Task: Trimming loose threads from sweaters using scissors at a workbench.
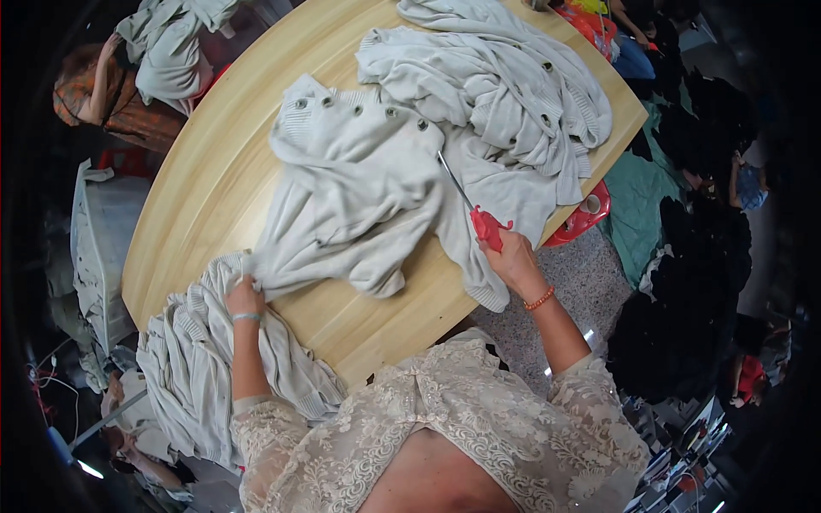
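Note:
My left hand [245, 297] is closed on the edge of a pale grey knitted cardigan [359, 197], at the table's near left. This cardigan lies rumpled across the wooden table [205, 171], its row of dark round buttons along the far side. In my right hand [513, 256] is a pair of red-handled scissors [487, 229]. Their long thin blades point away to the far left, the tip over the cardigan near its last button. Whether the blades touch the knit I cannot tell.
More pale knitwear [505, 85] is heaped at the table's far right; another pile [205, 359] hangs over the near left edge. A red stool [590, 209] with a cup stands to the right. Green cloth [650, 205] and dark piles lie beyond. Another person [120, 94] is at far left.

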Demonstrator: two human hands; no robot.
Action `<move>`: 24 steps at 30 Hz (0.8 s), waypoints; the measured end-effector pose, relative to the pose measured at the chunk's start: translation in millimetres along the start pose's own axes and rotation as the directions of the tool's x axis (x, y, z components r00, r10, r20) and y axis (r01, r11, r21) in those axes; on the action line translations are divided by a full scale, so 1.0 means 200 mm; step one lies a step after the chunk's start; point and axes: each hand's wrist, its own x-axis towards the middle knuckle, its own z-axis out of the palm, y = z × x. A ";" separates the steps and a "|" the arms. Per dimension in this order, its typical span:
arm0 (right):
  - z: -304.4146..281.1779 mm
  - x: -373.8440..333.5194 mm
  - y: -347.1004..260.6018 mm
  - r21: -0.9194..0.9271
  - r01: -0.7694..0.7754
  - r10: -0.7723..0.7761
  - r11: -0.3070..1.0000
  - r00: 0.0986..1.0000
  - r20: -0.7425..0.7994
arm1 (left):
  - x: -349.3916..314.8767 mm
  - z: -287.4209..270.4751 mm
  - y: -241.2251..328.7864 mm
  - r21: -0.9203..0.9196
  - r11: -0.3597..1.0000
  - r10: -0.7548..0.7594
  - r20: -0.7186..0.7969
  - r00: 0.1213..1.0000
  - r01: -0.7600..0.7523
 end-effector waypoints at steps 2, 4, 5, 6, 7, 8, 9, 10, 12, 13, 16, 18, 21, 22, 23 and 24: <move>0.08 0.07 -0.12 -0.033 -0.021 0.023 0.999 0.998 0.060 | -0.10 0.10 -0.17 0.143 0.986 -0.098 0.103 0.990 0.082; 0.17 0.12 -0.21 -0.075 -0.007 0.011 0.997 0.998 0.062 | -0.13 0.08 -0.17 0.167 0.977 -0.165 0.201 0.966 0.132; 0.21 0.15 -0.24 -0.111 -0.006 0.012 0.994 0.999 0.053 | -0.13 0.05 -0.14 0.154 0.983 -0.128 0.185 0.974 0.100; 0.26 0.19 -0.27 -0.133 -0.015 0.023 0.991 0.998 0.063 | -0.14 0.00 -0.08 0.142 0.987 -0.093 0.168 0.981 0.069; 0.29 0.22 -0.30 -0.139 -0.007 0.017 0.990 0.997 0.069 | -0.13 -0.05 -0.02 -0.039 0.999 0.030 0.065 0.997 -0.028; 0.33 0.25 -0.34 -0.135 0.015 -0.006 0.991 0.998 0.061 | -0.11 -0.09 0.04 -0.203 0.970 0.125 -0.062 0.990 -0.135; 0.38 0.29 -0.39 -0.125 0.045 -0.038 0.991 0.998 0.058 | -0.07 -0.06 0.08 -0.309 0.923 0.159 -0.232 0.960 -0.227; 0.45 0.34 -0.42 -0.179 0.017 0.000 0.984 0.996 0.095 | -0.02 -0.01 0.13 -0.386 0.861 0.168 -0.402 0.900 -0.332; 0.60 0.45 -0.45 -0.174 0.012 0.012 0.985 0.991 0.136 | 0.07 0.04 0.32 -0.438 0.852 0.033 -0.502 0.865 -0.286; 0.68 0.48 -0.48 -0.167 -0.002 0.031 0.986 0.985 0.170 | 0.12 0.10 0.38 -0.492 0.845 -0.064 -0.482 0.874 -0.209; 0.87 0.54 -0.51 -0.295 0.084 -0.065 0.952 0.995 0.074 | 0.19 0.14 0.51 -0.545 0.833 -0.170 -0.416 0.894 -0.096; 0.93 0.57 -0.50 -0.401 0.237 -0.275 0.885 0.961 -0.040 | 0.19 0.10 0.51 -0.610 0.771 -0.148 -0.451 0.880 -0.184; 0.92 0.62 -0.44 -0.389 0.148 -0.182 0.909 0.982 -0.052 | 0.11 0.02 0.47 -0.638 0.712 -0.063 -0.476 0.877 -0.295; 0.89 0.61 -0.45 -0.386 0.156 -0.187 0.909 0.981 -0.045 | 0.07 0.02 0.40 -0.641 0.708 -0.077 -0.487 0.870 -0.296; 0.85 0.57 -0.46 -0.359 0.145 -0.153 0.922 0.988 0.005 | 0.01 0.01 0.32 -0.646 0.703 -0.091 -0.497 0.863 -0.298; 0.79 0.53 -0.47 -0.333 0.134 -0.123 0.933 0.991 0.054 | -0.06 -0.02 0.22 -0.645 0.715 -0.108 -0.482 0.869 -0.269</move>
